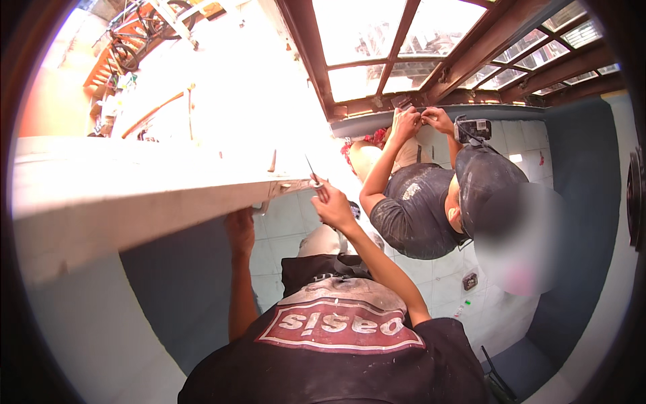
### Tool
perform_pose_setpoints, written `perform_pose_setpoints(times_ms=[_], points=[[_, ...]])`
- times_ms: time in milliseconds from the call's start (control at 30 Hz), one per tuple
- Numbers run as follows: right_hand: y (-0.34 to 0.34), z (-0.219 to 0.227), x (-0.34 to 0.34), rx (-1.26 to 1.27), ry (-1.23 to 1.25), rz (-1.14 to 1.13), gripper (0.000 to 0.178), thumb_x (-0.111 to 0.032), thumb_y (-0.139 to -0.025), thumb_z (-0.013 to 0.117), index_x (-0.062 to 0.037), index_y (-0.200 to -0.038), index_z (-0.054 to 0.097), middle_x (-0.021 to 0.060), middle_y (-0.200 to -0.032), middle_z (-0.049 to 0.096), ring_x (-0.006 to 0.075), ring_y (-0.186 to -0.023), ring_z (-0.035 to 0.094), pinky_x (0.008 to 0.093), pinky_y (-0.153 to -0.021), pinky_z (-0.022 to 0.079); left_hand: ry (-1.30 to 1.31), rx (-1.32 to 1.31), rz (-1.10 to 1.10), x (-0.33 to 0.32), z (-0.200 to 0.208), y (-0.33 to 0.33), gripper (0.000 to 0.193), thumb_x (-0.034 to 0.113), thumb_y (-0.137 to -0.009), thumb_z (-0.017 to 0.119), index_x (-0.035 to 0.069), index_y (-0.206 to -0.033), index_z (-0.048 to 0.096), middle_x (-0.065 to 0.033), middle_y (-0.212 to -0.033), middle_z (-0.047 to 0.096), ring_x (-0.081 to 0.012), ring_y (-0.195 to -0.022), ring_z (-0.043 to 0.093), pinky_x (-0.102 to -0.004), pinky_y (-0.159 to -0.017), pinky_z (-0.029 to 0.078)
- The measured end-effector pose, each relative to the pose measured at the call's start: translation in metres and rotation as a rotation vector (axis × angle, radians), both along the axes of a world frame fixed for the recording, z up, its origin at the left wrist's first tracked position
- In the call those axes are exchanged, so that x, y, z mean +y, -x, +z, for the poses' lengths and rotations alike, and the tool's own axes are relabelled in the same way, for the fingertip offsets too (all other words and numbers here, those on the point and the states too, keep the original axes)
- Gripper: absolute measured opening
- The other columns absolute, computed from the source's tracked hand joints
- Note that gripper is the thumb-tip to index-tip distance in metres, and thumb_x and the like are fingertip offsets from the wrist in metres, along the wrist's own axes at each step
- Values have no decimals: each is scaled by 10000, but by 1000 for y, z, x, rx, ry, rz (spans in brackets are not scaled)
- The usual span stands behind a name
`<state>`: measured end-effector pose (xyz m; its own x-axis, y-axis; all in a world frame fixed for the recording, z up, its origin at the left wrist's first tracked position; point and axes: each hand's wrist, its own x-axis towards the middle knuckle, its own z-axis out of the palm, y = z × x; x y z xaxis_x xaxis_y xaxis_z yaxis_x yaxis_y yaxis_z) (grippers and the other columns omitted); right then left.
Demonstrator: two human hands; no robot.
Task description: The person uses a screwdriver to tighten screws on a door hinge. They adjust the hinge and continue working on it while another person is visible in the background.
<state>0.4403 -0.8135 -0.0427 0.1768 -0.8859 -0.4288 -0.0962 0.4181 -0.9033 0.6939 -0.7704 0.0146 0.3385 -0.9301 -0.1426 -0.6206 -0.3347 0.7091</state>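
My right hand (332, 204) is closed around a screwdriver (316, 180), its thin shaft pointing up and away. The tool is beside the far end of a long white panel's edge (168, 207). Below that edge, my left hand (240, 231) is against the panel's near side. Its fingers are mostly in shadow or hidden, so their grip is unclear. Next to it, a pale metal piece, handle-like in shape (261, 208), juts from the panel. A small brownish peg-like thing (272, 161) stands out against the glare beyond the edge.
A co-worker in a dark shirt (420, 209) and cap is close on my right, both hands at the brown window frame (377, 106). A dark square piece (470, 281) and a small bottle (462, 308) lie on the tiled floor. A bicycle (168, 20) is at the far left.
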Motion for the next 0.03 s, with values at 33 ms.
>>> perform_pose_setpoints(times_ms=[33], points=[[-5,4,2,-14,34,52,538,-116,-876,599,-129,-1413,564,-22,-616,516,66,-454,510,258,-460,455,-15,6,15,12,-2,3,353,277,-1055,472,15,-825,527,-33,-650,444,-139,-597,427,-341,-577,385]])
